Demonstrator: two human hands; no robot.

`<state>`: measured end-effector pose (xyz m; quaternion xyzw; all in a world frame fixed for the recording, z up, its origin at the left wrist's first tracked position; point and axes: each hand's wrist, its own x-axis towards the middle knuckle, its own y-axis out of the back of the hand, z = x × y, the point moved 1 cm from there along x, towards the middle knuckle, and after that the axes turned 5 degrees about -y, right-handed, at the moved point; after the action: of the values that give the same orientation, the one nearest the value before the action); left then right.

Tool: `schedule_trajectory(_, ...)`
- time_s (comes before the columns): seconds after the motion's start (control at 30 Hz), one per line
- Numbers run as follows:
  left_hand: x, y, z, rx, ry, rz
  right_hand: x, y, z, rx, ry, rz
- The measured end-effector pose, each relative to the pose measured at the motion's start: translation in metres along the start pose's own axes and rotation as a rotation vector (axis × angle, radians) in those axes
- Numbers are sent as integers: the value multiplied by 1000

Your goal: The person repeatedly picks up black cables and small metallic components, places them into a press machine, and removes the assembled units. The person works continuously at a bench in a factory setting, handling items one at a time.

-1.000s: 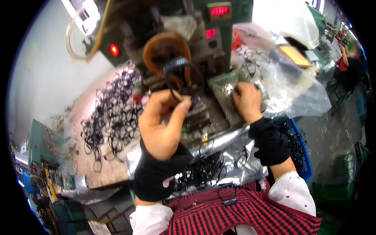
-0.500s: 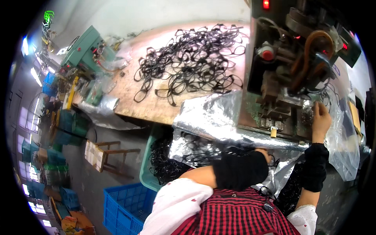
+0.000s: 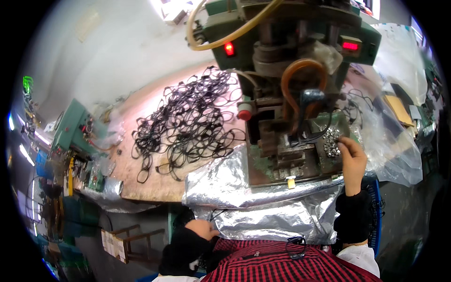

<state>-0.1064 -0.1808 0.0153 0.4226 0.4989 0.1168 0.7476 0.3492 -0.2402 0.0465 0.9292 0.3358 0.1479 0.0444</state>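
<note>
My right hand [image 3: 353, 162] is at the right side of the machine bed, thumb and fingertips pinched together beside a pile of small silvery metal parts [image 3: 331, 142]. Anything in that pinch is too small to make out. A black eyeglass frame [image 3: 324, 134] appears to sit at the press's fixture [image 3: 293, 149], partly hidden by the tooling. Down at the left, my left hand [image 3: 203, 229] is closed at the edge of the silver foil sheet [image 3: 272, 221]. A thin dark piece shows near its fingers; what they hold is unclear.
A heap of black eyeglass frames [image 3: 192, 122] covers the wooden table [image 3: 150, 190] left of the green press [image 3: 310, 42]. Clear plastic sheeting [image 3: 394, 150] hangs at the right. A stool [image 3: 115, 244] stands at lower left; another green machine [image 3: 70, 129] is at far left.
My view has turned right toward the press. My left hand has moved from in front of the press to the left end of the foil. My right hand stays by the metal parts.
</note>
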Motion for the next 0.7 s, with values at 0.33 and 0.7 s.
schedule_trajectory(0.33, 183, 154, 5, -80, 52, 926, -4, -80, -76, 370, 20, -234)
schedule_trajectory(0.7, 162, 162, -3, -1074, -811, 576, -13, -91, -100, 792, -191, -292)
